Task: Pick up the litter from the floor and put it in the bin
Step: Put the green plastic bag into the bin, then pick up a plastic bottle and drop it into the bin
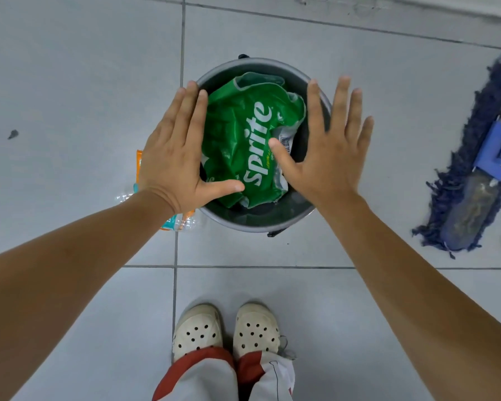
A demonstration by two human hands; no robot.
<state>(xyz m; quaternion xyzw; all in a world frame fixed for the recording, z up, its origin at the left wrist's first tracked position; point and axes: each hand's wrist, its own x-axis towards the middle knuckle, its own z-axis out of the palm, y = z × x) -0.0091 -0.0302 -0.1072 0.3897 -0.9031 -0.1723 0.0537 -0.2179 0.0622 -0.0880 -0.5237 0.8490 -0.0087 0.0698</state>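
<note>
While a small dark scrap [12, 134] lay far left on the grey tiled floor [70, 68], a crushed clear plastic bottle with an orange-and-teal label [182, 222] rested beside the round grey bin [229, 222]. Left hand [175, 157] hovered flat, fingers spread, empty. Crumpled green Sprite wrapper [243, 134] filled the bin. Right hand [330, 151] likewise splayed, empty. A blue dust mop [472, 180] lay rightmost.

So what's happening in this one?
A person stands over a grey bin on a tiled floor, both hands open and spread above it, holding nothing: left hand, right hand. A green Sprite wrapper lies in the bin. A crushed plastic bottle is on the floor beside the bin, partly hidden by the left arm. A mop lies to the right.
</note>
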